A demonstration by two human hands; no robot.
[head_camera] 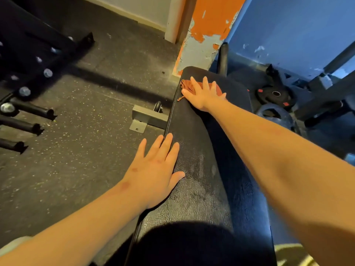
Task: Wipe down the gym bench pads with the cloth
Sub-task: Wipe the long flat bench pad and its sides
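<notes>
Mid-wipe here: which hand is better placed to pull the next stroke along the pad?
Right. The right hand lies flat on the cloth at the far end of the pad, so it can likely draw it back. The left hand rests bare on the near left edge, away from the cloth.

Black weight plates lie on the floor near a peeling orange pillar.

The only camera sits on my head, looking forward and steeply down along the black bench pad, which runs from the bottom edge away toward the peeling orange pillar. It is close: my forearms fill both lower corners, with my left hand near and my right hand farther out. The speckled floor fills the left side.
</notes>
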